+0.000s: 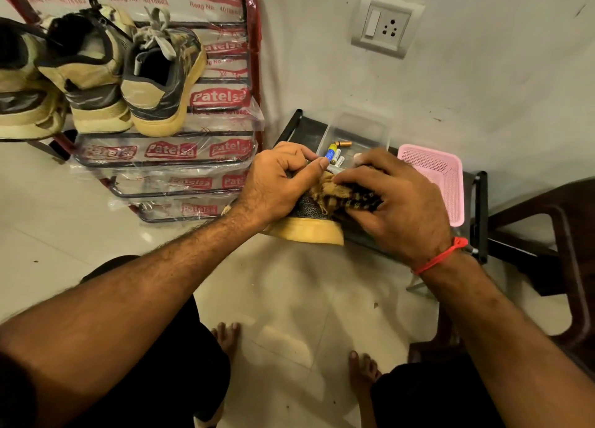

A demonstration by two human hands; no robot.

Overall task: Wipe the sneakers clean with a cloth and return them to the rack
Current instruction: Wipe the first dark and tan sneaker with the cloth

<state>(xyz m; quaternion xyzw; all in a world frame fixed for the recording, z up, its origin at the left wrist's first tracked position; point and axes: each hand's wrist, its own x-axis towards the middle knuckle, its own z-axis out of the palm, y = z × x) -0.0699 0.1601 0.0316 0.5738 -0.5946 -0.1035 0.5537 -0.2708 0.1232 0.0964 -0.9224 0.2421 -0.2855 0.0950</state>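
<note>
Fingers of your right hand press the cloth onto the sneaker, left hand gripping it, rack nearer that left side.

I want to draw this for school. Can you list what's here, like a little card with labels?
left hand: holds the sneaker
right hand: presses a cloth on the sneaker
rack: three more sneakers on it
clear box: batteries inside
pink basket: beside the right hand
wall: switch and socket
</note>
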